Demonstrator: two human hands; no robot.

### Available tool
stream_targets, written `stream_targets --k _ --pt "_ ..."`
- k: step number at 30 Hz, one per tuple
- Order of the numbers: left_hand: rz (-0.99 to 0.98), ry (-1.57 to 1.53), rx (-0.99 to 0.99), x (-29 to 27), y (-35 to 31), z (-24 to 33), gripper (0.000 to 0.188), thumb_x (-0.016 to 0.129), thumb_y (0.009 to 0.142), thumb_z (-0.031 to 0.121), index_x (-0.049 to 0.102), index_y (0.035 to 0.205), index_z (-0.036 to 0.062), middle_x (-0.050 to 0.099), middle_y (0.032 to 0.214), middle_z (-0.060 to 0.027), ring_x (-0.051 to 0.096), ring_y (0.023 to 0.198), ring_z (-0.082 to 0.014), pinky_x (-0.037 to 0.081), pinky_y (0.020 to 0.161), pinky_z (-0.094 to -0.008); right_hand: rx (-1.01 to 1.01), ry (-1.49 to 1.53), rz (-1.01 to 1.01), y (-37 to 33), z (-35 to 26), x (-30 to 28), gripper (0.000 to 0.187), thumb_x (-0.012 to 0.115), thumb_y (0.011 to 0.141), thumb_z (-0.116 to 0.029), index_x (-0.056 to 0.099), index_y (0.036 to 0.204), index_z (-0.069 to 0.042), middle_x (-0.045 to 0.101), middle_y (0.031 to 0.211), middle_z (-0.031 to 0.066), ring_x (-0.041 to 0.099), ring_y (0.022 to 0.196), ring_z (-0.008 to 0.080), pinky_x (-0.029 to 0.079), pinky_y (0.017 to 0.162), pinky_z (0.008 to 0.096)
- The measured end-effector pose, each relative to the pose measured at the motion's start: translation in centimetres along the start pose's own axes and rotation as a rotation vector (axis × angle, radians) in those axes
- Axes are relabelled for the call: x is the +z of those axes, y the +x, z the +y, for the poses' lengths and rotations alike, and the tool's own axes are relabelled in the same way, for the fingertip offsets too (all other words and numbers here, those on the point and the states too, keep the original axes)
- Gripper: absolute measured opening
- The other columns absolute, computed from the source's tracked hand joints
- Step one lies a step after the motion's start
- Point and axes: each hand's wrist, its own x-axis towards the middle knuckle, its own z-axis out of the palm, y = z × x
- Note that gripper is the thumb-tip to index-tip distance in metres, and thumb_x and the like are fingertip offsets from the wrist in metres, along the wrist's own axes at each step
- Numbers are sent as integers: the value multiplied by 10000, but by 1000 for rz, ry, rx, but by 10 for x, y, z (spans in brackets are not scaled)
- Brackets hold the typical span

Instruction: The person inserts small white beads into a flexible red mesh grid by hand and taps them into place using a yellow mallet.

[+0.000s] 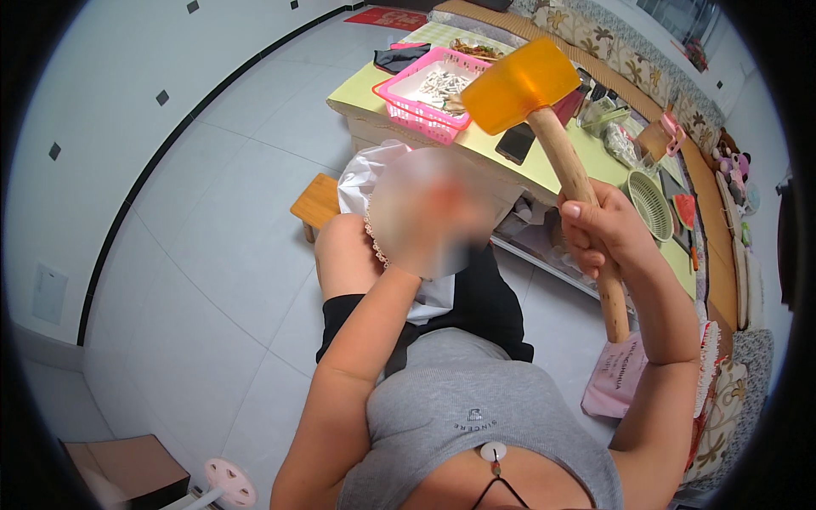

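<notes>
My right hand (599, 223) is closed around the wooden handle of a mallet (520, 85) with a translucent amber-yellow head. The mallet is raised, its head at the upper left of the hand and the handle's end sticking out below the fist. My left hand (422, 242) reaches forward over my lap, where a round blurred patch covers it. A smeared red shape shows within that patch, but what it is and how the fingers lie cannot be made out. White plastic sheeting (361, 180) lies across my thighs beside the left hand.
On the table (361, 100) ahead stand a pink basket (404, 115) holding small white pieces, a dark phone (515, 144), a pitcher with a pink handle (671, 136), a green basket (648, 204) and a watermelon slice (683, 211). A wooden stool (316, 200) is left of my knee; a pink bag (608, 382) lies right.
</notes>
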Motion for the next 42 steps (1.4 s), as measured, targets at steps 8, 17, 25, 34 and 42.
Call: stream_targets --k 8,17,25,34,42 --pt "100 -535 -2 -1 -1 17 682 455 927 687 389 651 67 381 614 -3 356 564 -96 305 525 -247 132 237 29 32 43 -15 282 648 921 -251 422 847 -99 461 612 -3 414 391 57 396 345 234" --pt "396 -1226 -868 -41 26 -6 581 377 1005 563 393 642 109 350 572 -16 356 501 -154 300 470 -268 180 353 29 53 73 -30 240 644 921 -229 458 871 -85 462 605 3 411 384 63 398 340 240" --pt "305 -1187 -793 -28 185 -51 349 404 1020 348 437 814 69 401 589 -64 414 535 -185 312 449 -321 219 489 62 44 94 -49 200 642 925 -197 484 908 -76 470 607 10 421 388 69 408 345 247" --pt "24 -453 -570 29 294 -80 1091 296 874 811 146 1497 -71 71 1554 -315 107 1474 -330 92 1184 -475 211 494 67 29 96 -53 217 659 905 -192 481 927 -69 478 611 17 431 390 81 411 354 252" --pt "-394 -575 -414 -41 161 1 816 455 946 590 370 1408 -77 483 1387 -270 506 1277 -358 348 1106 -460 224 424 96 21 98 -50 237 674 883 -187 479 938 -63 476 593 24 435 386 94 404 353 256"
